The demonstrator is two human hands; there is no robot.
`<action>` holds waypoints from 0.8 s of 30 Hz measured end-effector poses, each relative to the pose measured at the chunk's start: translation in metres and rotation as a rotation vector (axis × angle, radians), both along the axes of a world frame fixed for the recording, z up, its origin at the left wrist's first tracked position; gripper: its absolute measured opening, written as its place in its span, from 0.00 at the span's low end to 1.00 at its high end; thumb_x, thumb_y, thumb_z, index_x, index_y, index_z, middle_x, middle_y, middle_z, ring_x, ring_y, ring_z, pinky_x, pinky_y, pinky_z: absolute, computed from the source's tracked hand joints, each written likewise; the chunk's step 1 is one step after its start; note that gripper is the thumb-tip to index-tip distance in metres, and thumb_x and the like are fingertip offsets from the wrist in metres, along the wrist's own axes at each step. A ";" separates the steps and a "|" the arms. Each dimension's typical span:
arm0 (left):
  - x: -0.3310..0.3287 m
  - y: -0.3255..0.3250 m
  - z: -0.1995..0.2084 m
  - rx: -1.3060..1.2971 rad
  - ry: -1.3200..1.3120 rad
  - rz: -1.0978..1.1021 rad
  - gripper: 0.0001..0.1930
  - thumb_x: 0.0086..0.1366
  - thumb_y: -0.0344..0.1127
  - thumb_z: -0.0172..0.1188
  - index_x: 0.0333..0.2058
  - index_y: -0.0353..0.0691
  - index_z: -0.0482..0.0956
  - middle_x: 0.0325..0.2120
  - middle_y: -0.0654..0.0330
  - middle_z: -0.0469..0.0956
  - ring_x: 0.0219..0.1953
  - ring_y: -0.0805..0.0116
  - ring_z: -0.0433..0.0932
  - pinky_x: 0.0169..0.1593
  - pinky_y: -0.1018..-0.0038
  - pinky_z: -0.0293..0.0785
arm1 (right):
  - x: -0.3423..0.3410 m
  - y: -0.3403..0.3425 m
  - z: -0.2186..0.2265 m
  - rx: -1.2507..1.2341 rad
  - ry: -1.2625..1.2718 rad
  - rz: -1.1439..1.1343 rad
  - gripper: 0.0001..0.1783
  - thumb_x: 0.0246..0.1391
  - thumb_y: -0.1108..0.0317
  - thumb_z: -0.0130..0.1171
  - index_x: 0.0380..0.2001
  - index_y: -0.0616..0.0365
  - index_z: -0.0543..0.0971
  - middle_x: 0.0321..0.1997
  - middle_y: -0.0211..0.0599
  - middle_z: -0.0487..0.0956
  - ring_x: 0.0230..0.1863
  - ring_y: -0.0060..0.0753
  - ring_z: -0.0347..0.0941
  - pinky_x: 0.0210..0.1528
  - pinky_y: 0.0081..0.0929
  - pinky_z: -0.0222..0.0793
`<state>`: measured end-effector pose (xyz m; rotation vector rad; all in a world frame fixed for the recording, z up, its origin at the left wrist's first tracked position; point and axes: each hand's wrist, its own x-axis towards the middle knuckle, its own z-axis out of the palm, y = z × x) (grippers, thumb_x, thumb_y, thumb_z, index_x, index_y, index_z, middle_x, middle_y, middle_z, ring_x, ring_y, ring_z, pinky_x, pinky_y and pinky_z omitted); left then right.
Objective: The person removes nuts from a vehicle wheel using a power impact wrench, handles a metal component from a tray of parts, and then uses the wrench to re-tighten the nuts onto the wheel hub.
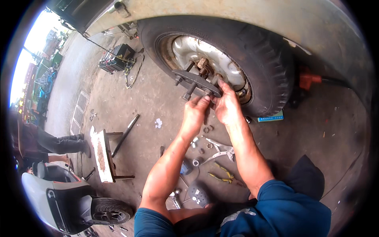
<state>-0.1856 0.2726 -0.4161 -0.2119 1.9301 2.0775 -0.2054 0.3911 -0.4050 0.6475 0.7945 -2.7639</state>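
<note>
A dark steel puller bar [195,82] with several bolts through it spans the front of a wheel hub. My left hand [193,115] pinches the near right end of the bar from below, thumb and fingers closed by a bolt there. My right hand [228,106] grips the same end from the right, its fingertips reaching behind the bar. What lies under those fingertips is partly hidden. Behind the bar, a rusty hub [204,68] sticks out of the silver wheel rim [185,49], inside a big black tyre [272,59].
Locking pliers [221,150], yellow-handled pliers [222,173], a socket [196,162] and several nuts lie on the concrete below my arms. A low wooden stool [103,156], a black bar [125,135] and a scooter [71,197] stand or lie left. A battery [118,57] sits farther off.
</note>
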 end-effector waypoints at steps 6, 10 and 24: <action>-0.001 0.006 -0.012 -0.322 0.609 0.147 0.13 0.62 0.39 0.56 0.33 0.32 0.74 0.22 0.57 0.77 0.20 0.63 0.74 0.26 0.66 0.70 | -0.008 -0.002 -0.013 -0.021 -0.008 0.043 0.10 0.58 0.56 0.50 0.37 0.47 0.75 0.30 0.25 0.77 0.28 0.23 0.67 0.33 0.23 0.64; 0.003 0.008 0.017 0.470 -0.291 0.003 0.15 0.65 0.41 0.53 0.33 0.31 0.75 0.19 0.59 0.75 0.16 0.67 0.70 0.19 0.74 0.63 | -0.005 0.011 -0.012 -0.101 -0.045 0.140 0.11 0.57 0.57 0.52 0.35 0.51 0.75 0.29 0.28 0.77 0.26 0.25 0.69 0.33 0.27 0.68; 0.005 0.017 0.000 -0.742 0.461 0.115 0.17 0.61 0.45 0.57 0.30 0.33 0.72 0.17 0.48 0.72 0.21 0.56 0.75 0.28 0.63 0.68 | -0.007 0.008 -0.039 -0.234 0.104 0.024 0.13 0.59 0.58 0.49 0.41 0.53 0.73 0.30 0.31 0.77 0.25 0.23 0.69 0.31 0.21 0.68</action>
